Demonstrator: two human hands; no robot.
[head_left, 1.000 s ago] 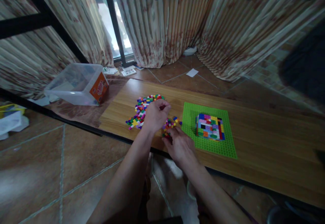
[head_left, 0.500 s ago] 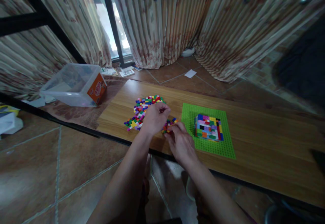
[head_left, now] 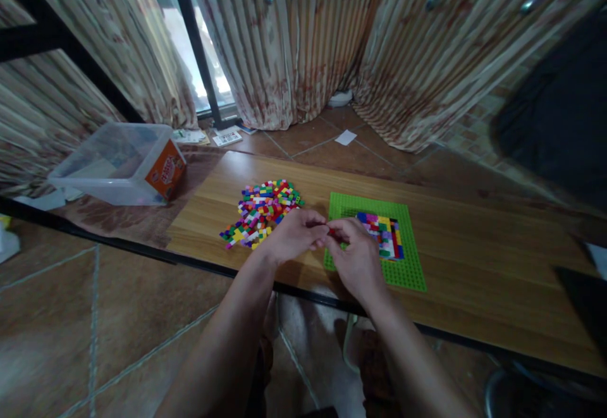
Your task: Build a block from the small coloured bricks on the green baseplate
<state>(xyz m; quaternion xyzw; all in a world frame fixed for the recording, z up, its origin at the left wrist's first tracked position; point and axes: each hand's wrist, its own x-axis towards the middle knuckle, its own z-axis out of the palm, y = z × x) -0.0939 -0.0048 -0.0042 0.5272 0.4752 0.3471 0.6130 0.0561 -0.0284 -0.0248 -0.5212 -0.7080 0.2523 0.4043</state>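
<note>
Both hands meet above the table, just left of the green baseplate (head_left: pixel 412 266). Thumb and fingers of my right hand (head_left: pixel 358 257) pinch a small red toy brick (head_left: pixel 331 231). My left hand (head_left: pixel 296 234) is closed too, its fingertips against the right ones at the brick; whether it grips anything else is hidden. On the baseplate stands a block of many-coloured bricks (head_left: pixel 389 234), its left part covered by my right hand. A loose pile of small bricks (head_left: pixel 263 206) in mixed colours lies left of my hands.
The long wooden table (head_left: pixel 474 260) has a dark front edge. A clear plastic bin (head_left: pixel 118 178) with an orange label stands to the left. Papers (head_left: pixel 227 137) lie on the floor near the curtains (head_left: pixel 303 45). A dark object (head_left: pixel 583 304) sits at the table's right.
My hands have come together, moving up and right from the small bricks near the front edge. The red brick now shows between their fingertips. The view has shifted slightly right.
</note>
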